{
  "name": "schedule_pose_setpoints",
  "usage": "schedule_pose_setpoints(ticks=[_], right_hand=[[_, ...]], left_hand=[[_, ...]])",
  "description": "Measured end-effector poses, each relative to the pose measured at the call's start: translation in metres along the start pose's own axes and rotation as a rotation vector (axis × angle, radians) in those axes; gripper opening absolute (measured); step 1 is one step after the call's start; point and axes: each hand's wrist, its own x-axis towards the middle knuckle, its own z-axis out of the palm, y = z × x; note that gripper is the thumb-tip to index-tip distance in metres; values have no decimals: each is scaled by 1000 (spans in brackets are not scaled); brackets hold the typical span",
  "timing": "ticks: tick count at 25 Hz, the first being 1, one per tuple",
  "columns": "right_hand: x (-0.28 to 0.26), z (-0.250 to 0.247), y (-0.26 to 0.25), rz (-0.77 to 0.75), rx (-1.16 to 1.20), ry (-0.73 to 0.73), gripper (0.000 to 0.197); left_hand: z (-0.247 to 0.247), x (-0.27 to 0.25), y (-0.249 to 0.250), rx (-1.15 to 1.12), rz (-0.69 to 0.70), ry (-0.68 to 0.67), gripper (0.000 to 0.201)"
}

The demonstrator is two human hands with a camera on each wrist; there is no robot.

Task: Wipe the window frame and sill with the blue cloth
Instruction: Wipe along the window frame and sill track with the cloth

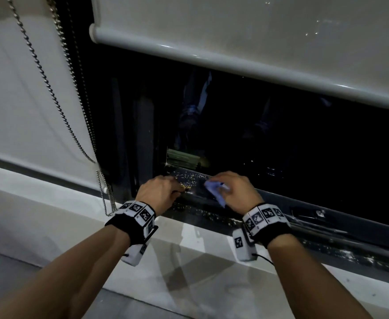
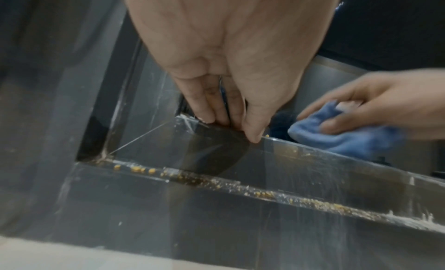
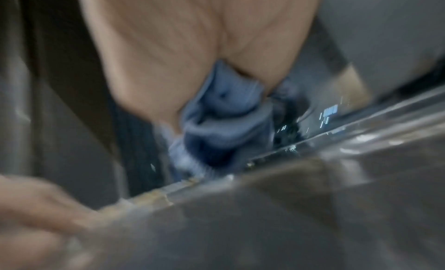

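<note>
Right hand (image 1: 233, 191) grips bunched blue cloth (image 2: 342, 135), pressed to dark window frame (image 2: 313, 165) ledge, likely for scrubbing pressure. Left hand (image 1: 159, 193), fingers straight, tips on frame edge by yellow crumbs (image 2: 139, 169), probably steadying. Pale sill (image 1: 188, 261) below looks unwiped.

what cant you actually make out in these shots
- Head view: what lies beyond the window glass; it is dark and shows only faint reflections.
- Head view: the upper window, hidden by the roller blind.
- Right wrist view: the right hand and its grip on the blue cloth, smeared by motion blur.
- Left wrist view: what the yellow crumbs in the frame track are; too small.
- Left wrist view: the left hand fingertips, behind the frame edge.
</note>
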Motion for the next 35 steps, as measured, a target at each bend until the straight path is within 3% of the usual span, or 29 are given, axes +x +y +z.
schedule_pose_setpoints(ticks=[2,3,6,8,9,10,12,14,15,17,21,22,23,25,26,28,30,33,35], right_hand=[[3,2,11,110,-163,157,32],[4,13,10,134,-249,152,34],[3,42,-10,20,-255,23,32],[-6,31,-19,-165,-53,-114,23],[-11,19,-18,-188,49,-175,23],[-19,6,-14,-134,160,-163,25],[-31,-21,6,128,266,110,26],[-44,-34,36,427,-35,324,24],[-49,-31,43,511,-244,301,27],[-48,-6,35,448,-443,218,32],[-43,32,-30,-47,-91,24,21],[-46,27,-34,-98,20,-5,19],[-52,17,-32,-38,170,50,18],[-63,-6,-4,302,297,332,23],[-71,-17,15,490,170,437,23],[-79,-25,31,675,-290,356,31],[-64,-2,19,485,-472,157,38],[-50,34,-19,119,-206,24,31],[-56,22,-17,24,11,54,25]], left_hand=[[2,-2,-2,-13,13,7,27],[2,-3,-1,-13,18,6,27],[-3,-3,0,-8,27,-10,30],[-6,-3,1,1,29,-31,33],[-6,-4,1,-4,37,-33,34],[-5,-5,2,-7,44,-35,35],[-5,-8,3,-13,46,-39,35],[-4,-10,5,-22,39,-32,33],[-5,-9,6,-20,36,-33,33],[-6,-7,8,-9,33,-36,33],[-8,-4,9,25,28,-41,30],[-8,-4,8,24,29,-45,31],[-8,-4,8,20,32,-52,32],[-8,-5,6,12,39,-52,34],[-8,-5,7,13,42,-48,34],[-8,-6,8,20,43,-49,33],[-10,-6,9,29,46,-48,31],[-12,-5,11,38,45,-39,26],[-12,-4,12,45,32,-35,23]])
